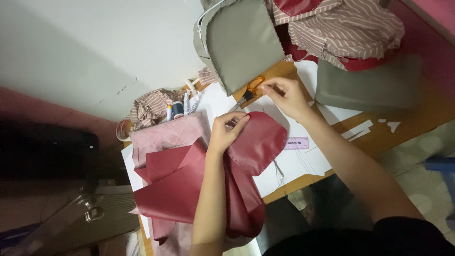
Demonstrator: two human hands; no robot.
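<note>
With the left hand (227,130) pinching the rounded red fabric piece (258,142) mid-counter and the right hand (284,95) pinching a barely visible thread near the orange scissors (251,88), a hard tug may snap or snag it.

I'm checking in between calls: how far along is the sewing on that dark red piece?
Done, it seems: grey padded panels lie cut and shaped at the table's far side, and red pieces lie stacked nearby. In hand: the left hand pinches the rounded red panel while the right hand pulls thread near the orange scissors. Left: the striped fabric lies heaped, unjoined.
</note>
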